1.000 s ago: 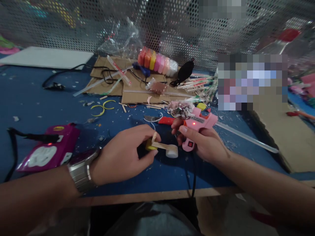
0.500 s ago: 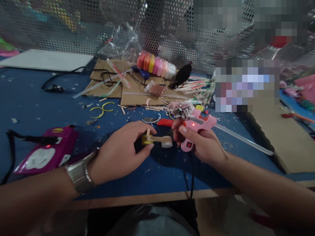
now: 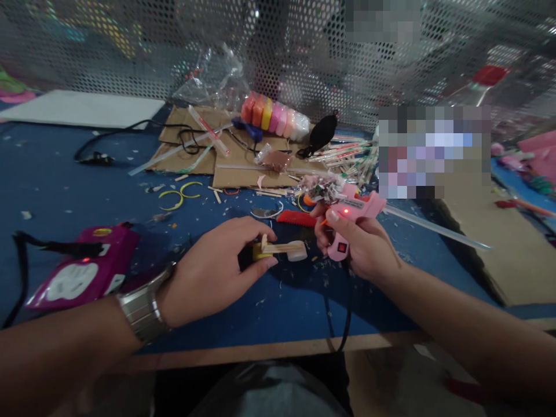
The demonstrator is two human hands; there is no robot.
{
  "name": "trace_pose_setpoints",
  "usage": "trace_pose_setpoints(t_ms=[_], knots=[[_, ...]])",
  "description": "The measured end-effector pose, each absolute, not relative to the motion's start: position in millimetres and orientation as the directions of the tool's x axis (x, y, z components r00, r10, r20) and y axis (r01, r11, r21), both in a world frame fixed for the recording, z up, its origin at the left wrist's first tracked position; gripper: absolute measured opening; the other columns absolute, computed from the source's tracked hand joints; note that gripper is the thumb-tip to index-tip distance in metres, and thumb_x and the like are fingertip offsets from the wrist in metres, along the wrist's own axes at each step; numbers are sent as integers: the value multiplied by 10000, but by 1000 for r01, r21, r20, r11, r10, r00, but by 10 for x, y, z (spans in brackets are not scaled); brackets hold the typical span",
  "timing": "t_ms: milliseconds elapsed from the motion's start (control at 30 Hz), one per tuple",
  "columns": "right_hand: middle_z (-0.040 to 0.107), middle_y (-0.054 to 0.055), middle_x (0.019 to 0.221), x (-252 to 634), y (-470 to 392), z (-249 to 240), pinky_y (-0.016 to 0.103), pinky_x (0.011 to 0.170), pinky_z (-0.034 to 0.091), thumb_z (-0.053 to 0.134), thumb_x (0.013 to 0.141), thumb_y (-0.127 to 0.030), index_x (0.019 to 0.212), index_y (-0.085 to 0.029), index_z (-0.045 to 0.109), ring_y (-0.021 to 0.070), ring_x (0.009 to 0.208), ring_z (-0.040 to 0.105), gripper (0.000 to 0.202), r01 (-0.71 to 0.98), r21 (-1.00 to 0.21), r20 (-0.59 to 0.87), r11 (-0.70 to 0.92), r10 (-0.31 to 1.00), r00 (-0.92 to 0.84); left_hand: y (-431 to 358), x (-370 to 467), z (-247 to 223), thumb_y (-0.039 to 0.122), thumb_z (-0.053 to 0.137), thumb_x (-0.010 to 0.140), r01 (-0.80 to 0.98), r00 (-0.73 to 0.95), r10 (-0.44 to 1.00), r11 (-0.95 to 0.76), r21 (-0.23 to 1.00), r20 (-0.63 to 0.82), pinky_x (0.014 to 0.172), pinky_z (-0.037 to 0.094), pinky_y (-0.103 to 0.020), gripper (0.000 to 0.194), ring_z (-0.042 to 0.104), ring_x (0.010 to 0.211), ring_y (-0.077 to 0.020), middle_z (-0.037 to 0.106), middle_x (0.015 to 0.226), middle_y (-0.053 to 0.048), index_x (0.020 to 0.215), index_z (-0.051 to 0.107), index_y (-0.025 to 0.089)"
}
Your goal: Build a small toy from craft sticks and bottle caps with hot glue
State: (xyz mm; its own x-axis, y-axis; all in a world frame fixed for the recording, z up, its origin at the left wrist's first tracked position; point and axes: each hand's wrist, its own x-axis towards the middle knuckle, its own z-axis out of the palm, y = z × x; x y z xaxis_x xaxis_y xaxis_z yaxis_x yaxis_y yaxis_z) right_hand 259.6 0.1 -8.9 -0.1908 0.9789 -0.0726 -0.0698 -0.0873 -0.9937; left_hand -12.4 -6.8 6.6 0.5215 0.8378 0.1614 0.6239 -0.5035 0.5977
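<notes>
My left hand (image 3: 221,255), with a metal watch on the wrist, pinches a small craft piece (image 3: 278,249) between thumb and fingers. The piece has light wooden sticks, a yellow round part at the hand and a white round cap at its far end. To the right, my right hand (image 3: 360,243) is closed around the handle of a pink glue gun (image 3: 354,205), whose red light is lit. A clear glue stick (image 3: 438,226) sticks out of its back. Fluffy, messy scraps (image 3: 321,188) lie by the nozzle, hiding its tip.
A purple device (image 3: 87,260) with a plugged-in cable lies at the left. Behind my hands are a red-handled tool (image 3: 296,218), yellow rings (image 3: 171,200), cardboard (image 3: 243,176), coloured clay packs (image 3: 273,116) and several wrapped sticks (image 3: 347,153). More cardboard (image 3: 516,255) lies right; perforated metal stands behind.
My right hand has moved the glue gun slightly right and up, away from the craft piece. My left hand has barely shifted and still holds the piece.
</notes>
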Motion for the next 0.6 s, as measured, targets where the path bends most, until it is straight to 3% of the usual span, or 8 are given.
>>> trace_pose_setpoints(t_ms=[367,600], knots=[[663,41,902,2655,173,160,350,533,484,861,867,-662,895,-258,680,172,647,563,444,-83,-997,-7,-12,998,-62,-84,-128,55,413,707,992,634,528,833,-517,576,166,1013,584,-540,263,740,1142,-339,815,1234,-94,1196,746,251],[630,29,788,2776,199,167,342,565,491,929,792,-673,781,-224,734,175,647,588,490,-59,-987,-128,-148,955,-267,-56,-150,49,472,747,968,690,513,843,-516,508,160,1036,558,-628,410,687,1187,-398,793,1251,-130,1287,724,214]])
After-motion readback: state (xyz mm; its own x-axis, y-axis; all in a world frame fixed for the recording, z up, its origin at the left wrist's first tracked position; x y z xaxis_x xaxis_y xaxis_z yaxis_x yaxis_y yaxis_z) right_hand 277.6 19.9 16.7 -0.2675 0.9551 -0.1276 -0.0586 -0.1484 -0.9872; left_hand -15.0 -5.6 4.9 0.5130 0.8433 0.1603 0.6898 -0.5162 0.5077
